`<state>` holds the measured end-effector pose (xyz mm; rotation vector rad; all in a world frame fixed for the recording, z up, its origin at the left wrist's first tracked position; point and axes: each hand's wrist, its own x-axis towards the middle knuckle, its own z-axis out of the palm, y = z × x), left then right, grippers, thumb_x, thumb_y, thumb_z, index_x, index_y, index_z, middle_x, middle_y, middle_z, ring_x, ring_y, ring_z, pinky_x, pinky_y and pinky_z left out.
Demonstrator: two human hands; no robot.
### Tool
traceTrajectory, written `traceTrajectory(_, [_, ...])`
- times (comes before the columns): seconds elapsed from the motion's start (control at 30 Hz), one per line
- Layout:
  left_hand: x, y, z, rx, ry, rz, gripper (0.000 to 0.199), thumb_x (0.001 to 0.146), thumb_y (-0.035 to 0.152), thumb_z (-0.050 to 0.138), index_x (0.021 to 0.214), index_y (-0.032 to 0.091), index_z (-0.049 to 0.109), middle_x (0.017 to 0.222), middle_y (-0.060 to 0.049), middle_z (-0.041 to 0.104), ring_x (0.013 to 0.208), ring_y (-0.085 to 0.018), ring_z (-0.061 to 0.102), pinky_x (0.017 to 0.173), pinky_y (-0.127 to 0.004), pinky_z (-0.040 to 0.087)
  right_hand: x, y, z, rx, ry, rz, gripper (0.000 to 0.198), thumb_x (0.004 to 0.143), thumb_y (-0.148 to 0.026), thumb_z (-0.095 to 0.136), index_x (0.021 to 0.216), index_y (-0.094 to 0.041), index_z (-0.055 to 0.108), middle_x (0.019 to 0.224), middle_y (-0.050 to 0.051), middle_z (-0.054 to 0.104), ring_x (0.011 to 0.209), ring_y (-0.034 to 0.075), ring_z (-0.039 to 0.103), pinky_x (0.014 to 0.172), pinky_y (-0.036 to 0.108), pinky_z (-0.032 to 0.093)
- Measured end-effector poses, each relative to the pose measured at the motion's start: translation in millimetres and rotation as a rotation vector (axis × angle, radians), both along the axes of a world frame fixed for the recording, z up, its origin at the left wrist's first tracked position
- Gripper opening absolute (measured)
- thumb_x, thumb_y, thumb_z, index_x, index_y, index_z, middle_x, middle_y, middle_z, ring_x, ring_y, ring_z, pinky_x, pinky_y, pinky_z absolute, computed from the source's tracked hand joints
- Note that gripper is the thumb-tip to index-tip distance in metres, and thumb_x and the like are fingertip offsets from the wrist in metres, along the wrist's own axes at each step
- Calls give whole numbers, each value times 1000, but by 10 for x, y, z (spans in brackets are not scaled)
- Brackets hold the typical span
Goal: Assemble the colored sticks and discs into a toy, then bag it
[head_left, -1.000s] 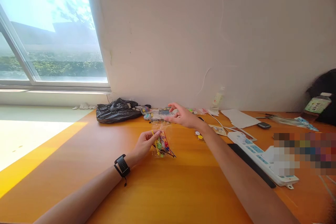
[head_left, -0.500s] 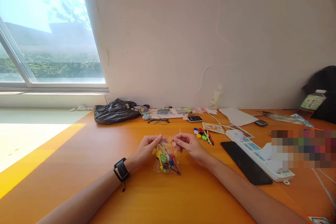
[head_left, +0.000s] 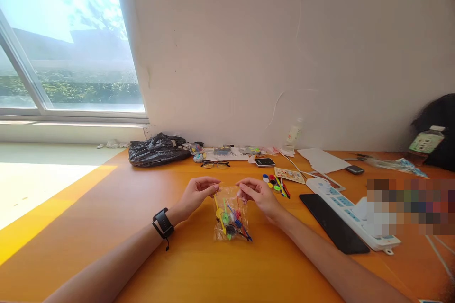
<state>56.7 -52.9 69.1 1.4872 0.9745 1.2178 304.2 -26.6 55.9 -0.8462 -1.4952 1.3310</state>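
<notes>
A clear plastic bag (head_left: 232, 213) hangs between my hands, low over the orange table. Inside it are small coloured plastic parts: discs in green, yellow, blue and black, and thin pointed sticks. My left hand (head_left: 199, 195) pinches the bag's upper left corner, and a black watch (head_left: 163, 223) is on that wrist. The upper right corner is pinched between the thumb and fingers of my right hand (head_left: 259, 197). Beyond the right hand lie loose coloured discs (head_left: 272, 183) and a few coloured sticks (head_left: 283, 188).
A black phone (head_left: 332, 222) and a white power strip (head_left: 355, 215) lie to the right. Glasses (head_left: 215, 164), a black plastic bag (head_left: 158, 150), a small dark device (head_left: 264, 162) and a printed card (head_left: 289, 175) are farther back. Bottles stand along the wall.
My hands have moved slightly apart, spreading the top of the clear bag wider. The bag and its contents now hang flatter and a little farther right in view.
</notes>
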Motion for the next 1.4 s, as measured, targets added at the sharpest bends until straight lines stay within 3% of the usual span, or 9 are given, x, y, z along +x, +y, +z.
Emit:
traceTrajectory(0.13, [-20, 7, 19, 12, 24, -57, 32, 83, 42, 84, 99, 14, 83, 93, -11, 80, 83, -20, 68, 78, -30, 54, 25, 13, 7, 6, -13, 54, 43, 78, -49, 83, 110, -20, 78, 72, 2, 71, 63, 15, 61, 66, 32, 48])
traceTrajectory(0.37, [-60, 43, 0, 29, 16, -48, 24, 81, 37, 84, 90, 15, 85, 89, -10, 81, 80, -21, 69, 77, -33, 56, 30, 42, -1, -130, 89, 26, 20, 73, -36, 81, 81, -18, 80, 70, 4, 71, 60, 14, 57, 59, 29, 42])
traceTrajectory(0.53, [-51, 36, -23, 12, 10, -48, 20, 83, 32, 79, 91, 15, 85, 93, -10, 81, 87, -23, 70, 83, -33, 56, 29, 38, -26, -160, 135, 40, 15, 73, -32, 78, 77, -18, 77, 68, 4, 70, 63, 15, 58, 60, 28, 42])
traceTrajectory(0.7, [-6, 4, -27, 14, -10, -20, 27, 83, 39, 82, 88, 13, 82, 90, -10, 81, 80, -20, 71, 78, -31, 56, 20, 45, -82, -74, 121, 57, 32, 84, -48, 73, 80, -16, 79, 72, 6, 70, 65, 17, 59, 63, 31, 45])
traceTrajectory(0.8, [22, 13, -58, -2, -3, 33, 30, 74, 37, 92, 87, 13, 80, 88, -10, 81, 78, -21, 72, 75, -31, 58, 7, 57, -92, 45, 7, -10, 32, 77, -48, 85, 80, -17, 76, 70, 2, 69, 62, 14, 56, 64, 31, 44])
traceTrajectory(0.93, [26, 59, -112, 9, -74, 56, 36, 69, 34, 96, 93, 14, 78, 83, -8, 79, 75, -20, 73, 73, -31, 59, -1, 47, -57, 45, -6, -36, 49, 71, -47, 91, 107, -21, 72, 70, -2, 67, 61, 15, 57, 63, 30, 45])
traceTrajectory(1.03, [10, 74, -117, 2, -58, 36, 40, 70, 35, 96, 99, 14, 78, 85, -8, 80, 77, -21, 74, 75, -31, 60, -8, 21, -42, -17, -1, 28, 60, 72, -46, 90, 122, -22, 68, 71, -3, 66, 61, 14, 56, 61, 28, 44])
traceTrajectory(1.2, [-1, 47, -81, -11, 37, -41, 32, 78, 41, 89, 88, 12, 79, 86, -9, 79, 77, -19, 72, 74, -29, 57, -26, 3, -77, -48, -16, 61, 35, 75, -46, 86, 93, -17, 79, 70, -1, 66, 60, 12, 51, 61, 28, 39])
traceTrajectory(1.4, [2, 18, -48, -23, 38, -161, 33, 84, 44, 83, 93, 13, 81, 86, -9, 79, 76, -18, 69, 71, -29, 56, -12, 9, -55, -155, 65, -6, 30, 68, -35, 86, 92, -18, 85, 67, 1, 68, 63, 13, 51, 62, 28, 36])
